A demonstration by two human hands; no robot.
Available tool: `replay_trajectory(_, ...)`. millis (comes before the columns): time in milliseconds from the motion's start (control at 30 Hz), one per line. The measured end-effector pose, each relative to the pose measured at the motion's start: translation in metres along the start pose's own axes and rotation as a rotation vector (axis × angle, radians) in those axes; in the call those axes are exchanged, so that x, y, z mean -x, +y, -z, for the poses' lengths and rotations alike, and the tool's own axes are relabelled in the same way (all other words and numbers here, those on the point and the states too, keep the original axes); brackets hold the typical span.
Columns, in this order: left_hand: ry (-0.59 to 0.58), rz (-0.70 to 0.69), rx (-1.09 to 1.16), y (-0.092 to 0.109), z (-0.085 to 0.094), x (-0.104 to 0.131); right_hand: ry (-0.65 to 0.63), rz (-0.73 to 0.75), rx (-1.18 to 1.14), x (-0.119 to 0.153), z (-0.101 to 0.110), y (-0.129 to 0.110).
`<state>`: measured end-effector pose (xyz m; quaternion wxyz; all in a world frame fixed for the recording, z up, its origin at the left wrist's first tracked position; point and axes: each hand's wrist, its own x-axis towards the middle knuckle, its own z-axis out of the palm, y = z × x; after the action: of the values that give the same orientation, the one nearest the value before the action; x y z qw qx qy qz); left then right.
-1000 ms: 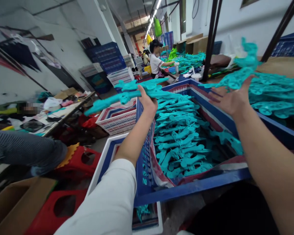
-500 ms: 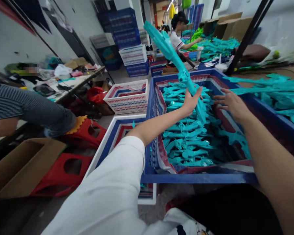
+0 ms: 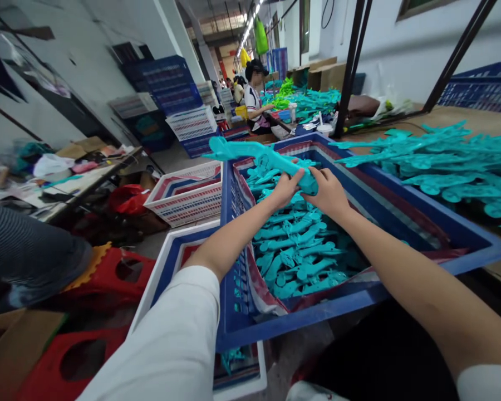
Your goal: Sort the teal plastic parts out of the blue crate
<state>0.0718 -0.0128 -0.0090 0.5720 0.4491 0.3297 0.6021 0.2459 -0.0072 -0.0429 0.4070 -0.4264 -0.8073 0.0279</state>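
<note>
The left arm (image 3: 234,239) and the right arm (image 3: 404,273) are both stretched forward. The left hand (image 3: 286,190) and the right hand (image 3: 329,195) are near each other, fingers bent and gripping.

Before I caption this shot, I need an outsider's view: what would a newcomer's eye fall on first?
First, the long turquoise plastic piece held by the left hand and right hand above the blue plastic crate at the centre. Next, the similar turquoise pieces stacked inside that crate and the turquoise pile at right. The red stools at lower left also stand out.
</note>
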Motion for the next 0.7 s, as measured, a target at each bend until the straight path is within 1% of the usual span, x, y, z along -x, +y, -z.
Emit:
replay_trajectory(67, -0.044, 0.034, -0.105, -0.007, 0.002, 0.000, 0.081, -0.026, 0.023, 0.001, -0.001, 0.000)
replay_trajectory(133, -0.099, 0.048, -0.148, -0.012, 0.003, 0.000, 0.115, -0.084, -0.006, 0.001, -0.002, -0.001)
replay_trajectory(200, -0.104, 0.038, -0.132, -0.014, 0.006, -0.001, 0.082, -0.103, -0.078, 0.001, -0.002, -0.002)
replay_trajectory(300, -0.084, 0.038, -0.114, -0.010, 0.010, -0.003, 0.015, -0.036, -0.162, -0.002, 0.002, 0.001)
replay_trajectory(367, -0.079, 0.035, -0.134, -0.007, 0.011, -0.003, 0.034, -0.031, -0.191, -0.005, 0.005, 0.004)
replay_trajectory(400, -0.066, 0.021, -0.142, -0.006, 0.011, -0.002, 0.052, -0.058, -0.217, -0.007, 0.006, 0.005)
replay_trajectory(467, -0.048, -0.013, -0.143, -0.008, 0.009, 0.000, 0.074, -0.177, -0.339, -0.010, 0.005, 0.005)
replay_trajectory(600, -0.085, -0.039, -0.129, -0.015, 0.002, 0.006, -0.004, -0.524, -0.769, -0.011, -0.004, -0.008)
replay_trajectory(633, -0.082, -0.064, -0.137, -0.016, 0.001, 0.007, -0.023, -0.577, -0.838, -0.011, -0.005, -0.013)
replay_trajectory(700, -0.034, -0.142, -0.181, -0.016, 0.001, 0.007, -0.041, -0.625, -0.907, -0.010, -0.005, -0.020)
